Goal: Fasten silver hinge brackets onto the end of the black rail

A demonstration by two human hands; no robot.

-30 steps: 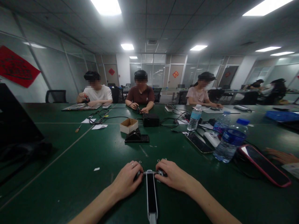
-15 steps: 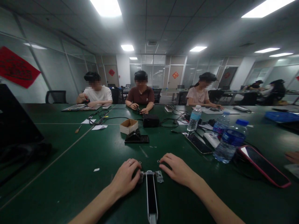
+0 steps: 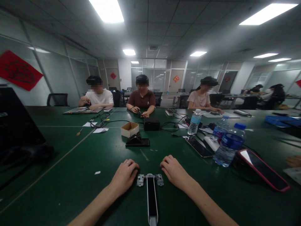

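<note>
A long black bar with a silver frame (image 3: 152, 197) lies on the green table (image 3: 70, 175), pointing away from me. Its far end carries two small silver hinge brackets (image 3: 150, 179). My left hand (image 3: 124, 175) rests on the table just left of the brackets, with its fingers curled under and a ring on one finger. To the right of the brackets lies my right hand (image 3: 174, 171), fingers bent down onto the table. Neither hand touches the bar. Whether the curled fingers hold any small part is hidden.
A black stand on a tray (image 3: 137, 140) and a small cardboard box (image 3: 129, 129) sit ahead. Water bottles (image 3: 227, 144), phones (image 3: 261, 169) and cables crowd the right. A dark monitor (image 3: 16, 122) stands at the left. Three people work across the table; another person's hand (image 3: 293, 161) shows at the right edge.
Both hands have let go of the brackets at the bar's far end and drawn apart to either side. The brackets now lie uncovered. The view has tilted slightly.
</note>
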